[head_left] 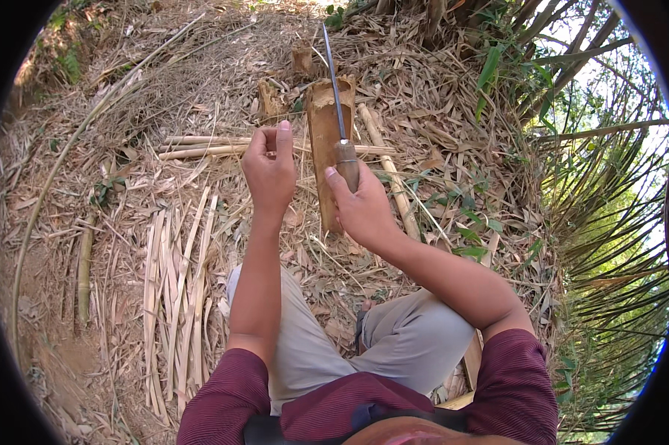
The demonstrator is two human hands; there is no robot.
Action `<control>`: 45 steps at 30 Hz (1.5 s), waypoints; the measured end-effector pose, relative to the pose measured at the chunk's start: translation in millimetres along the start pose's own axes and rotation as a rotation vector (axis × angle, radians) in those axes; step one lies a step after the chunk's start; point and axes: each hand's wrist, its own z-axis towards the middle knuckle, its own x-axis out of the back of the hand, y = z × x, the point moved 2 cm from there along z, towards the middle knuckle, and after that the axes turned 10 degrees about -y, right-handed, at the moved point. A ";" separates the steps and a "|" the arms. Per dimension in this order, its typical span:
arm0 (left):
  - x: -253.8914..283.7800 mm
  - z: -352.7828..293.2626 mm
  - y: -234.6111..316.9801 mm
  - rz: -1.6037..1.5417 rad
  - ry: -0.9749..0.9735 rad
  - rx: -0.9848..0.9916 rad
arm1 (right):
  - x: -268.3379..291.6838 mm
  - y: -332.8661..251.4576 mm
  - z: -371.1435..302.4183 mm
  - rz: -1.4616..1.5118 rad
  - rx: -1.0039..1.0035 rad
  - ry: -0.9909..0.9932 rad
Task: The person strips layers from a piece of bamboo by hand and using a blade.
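Leaf-littered ground [416,81]; pale strips [190,297] at left, wooden block [322,159] below knife [339,115].

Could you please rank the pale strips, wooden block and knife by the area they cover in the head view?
1. Pale strips, together
2. Wooden block
3. Knife, thin despite its length

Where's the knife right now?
The knife is at the upper centre of the head view, in the right hand, overlapping the hollowed brown wood from this viewpoint.
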 end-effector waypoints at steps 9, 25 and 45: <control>46.8 -118.7 213.5 -0.479 -0.644 -0.760 | 14.4 -2.6 2.1 0.140 -0.028 -0.010; 94.9 -121.0 186.4 -0.480 -0.831 -0.225 | 22.7 14.7 6.3 0.107 0.005 0.011; 11.7 -50.1 105.6 0.275 -0.500 0.010 | 15.4 0.3 -0.7 0.127 -0.084 0.025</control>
